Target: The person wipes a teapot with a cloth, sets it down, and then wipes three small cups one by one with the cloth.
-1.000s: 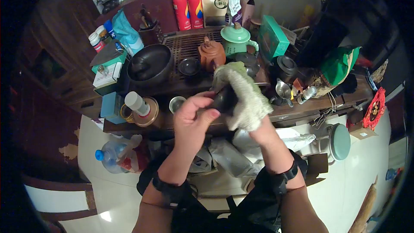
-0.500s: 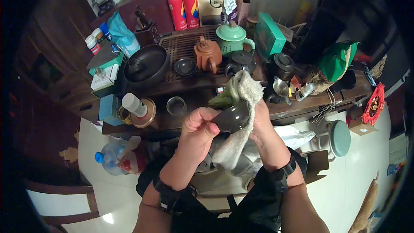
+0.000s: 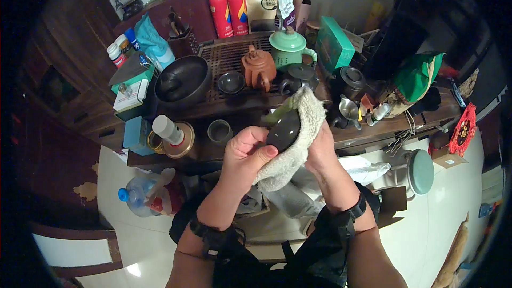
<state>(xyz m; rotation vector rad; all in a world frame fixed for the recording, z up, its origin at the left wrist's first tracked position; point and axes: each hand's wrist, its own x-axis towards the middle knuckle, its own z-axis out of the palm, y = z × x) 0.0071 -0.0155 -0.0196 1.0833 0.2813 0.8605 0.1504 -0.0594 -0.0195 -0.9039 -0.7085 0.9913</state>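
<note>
My left hand [image 3: 246, 152] grips a glossy dark rounded piece [image 3: 284, 130] by its left side, thumb toward me. A pale fluffy cloth [image 3: 305, 133] wraps around the piece's right side, and my right hand [image 3: 321, 146] holds the cloth from behind, its fingers mostly hidden. Beyond my hands, on the slatted tea tray [image 3: 216, 56], are a small dark bowl [image 3: 231, 82], a brown clay teapot [image 3: 258, 66], a dark teapot [image 3: 302, 76] and a green lidded pot [image 3: 288, 48].
A large black bowl [image 3: 183, 82], a white-capped bottle [image 3: 167, 129] and a glass cup [image 3: 219, 132] stand left of my hands. On the right are a metal strainer [image 3: 349, 109] and a black canister [image 3: 351, 80]. A large plastic bottle [image 3: 144, 197] stands on the floor.
The dark piece has tilted more upright in my left hand. The cloth has shifted and now spreads below and along its right side, its lower end raised.
</note>
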